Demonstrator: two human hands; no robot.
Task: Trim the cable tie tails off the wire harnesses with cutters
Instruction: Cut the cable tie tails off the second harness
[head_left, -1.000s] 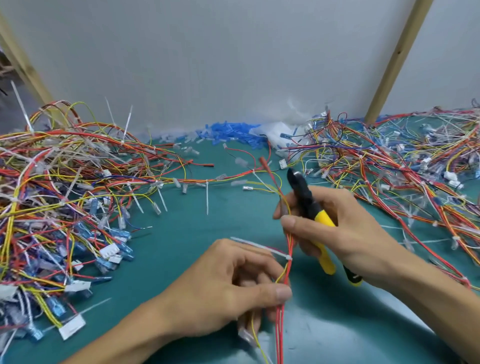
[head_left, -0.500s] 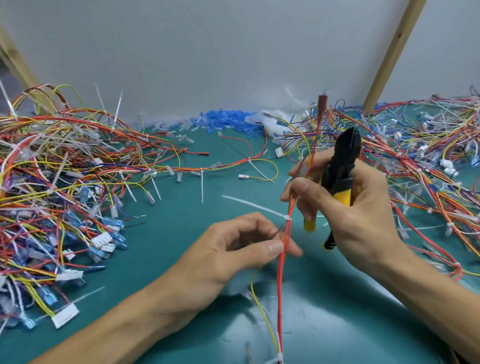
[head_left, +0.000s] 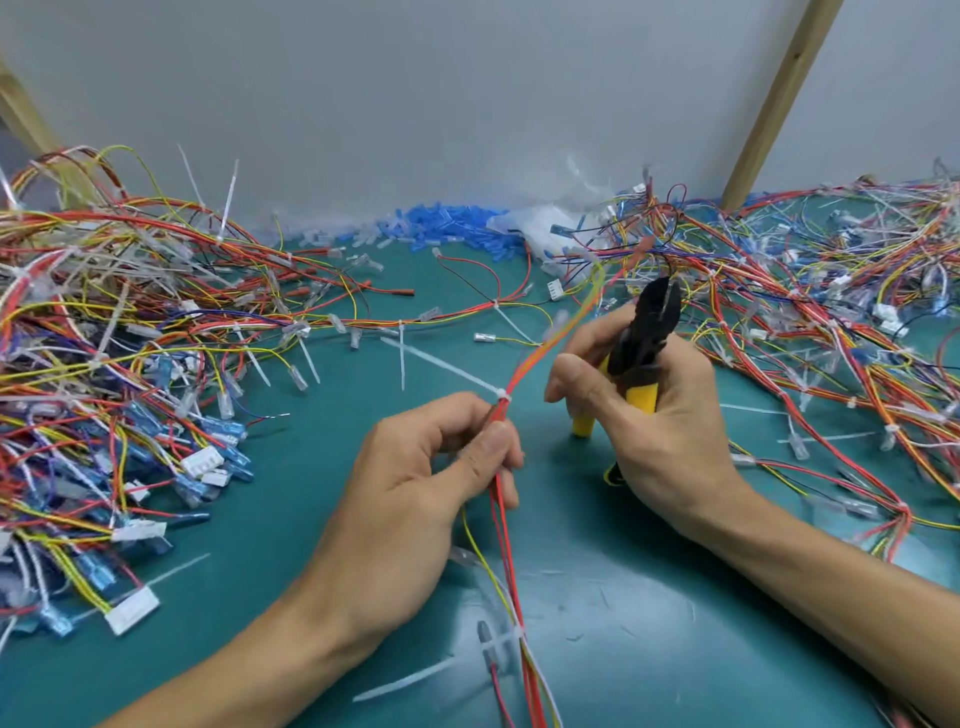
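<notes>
1. Wire harness (head_left: 514, 587): red, orange and yellow wires in a bundle, pinched by the left hand (head_left: 415, 483).
2. Cable tie tail (head_left: 440, 365): white, untrimmed, pointing up-left from the bundle.
3. Cutters (head_left: 649, 332): black head, yellow handles, upright in the right hand (head_left: 654, 447).

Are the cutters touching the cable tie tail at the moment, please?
No, the cutters in the right hand stand apart from the tail, which juts leftward from the harness pinched by the left hand.
</notes>
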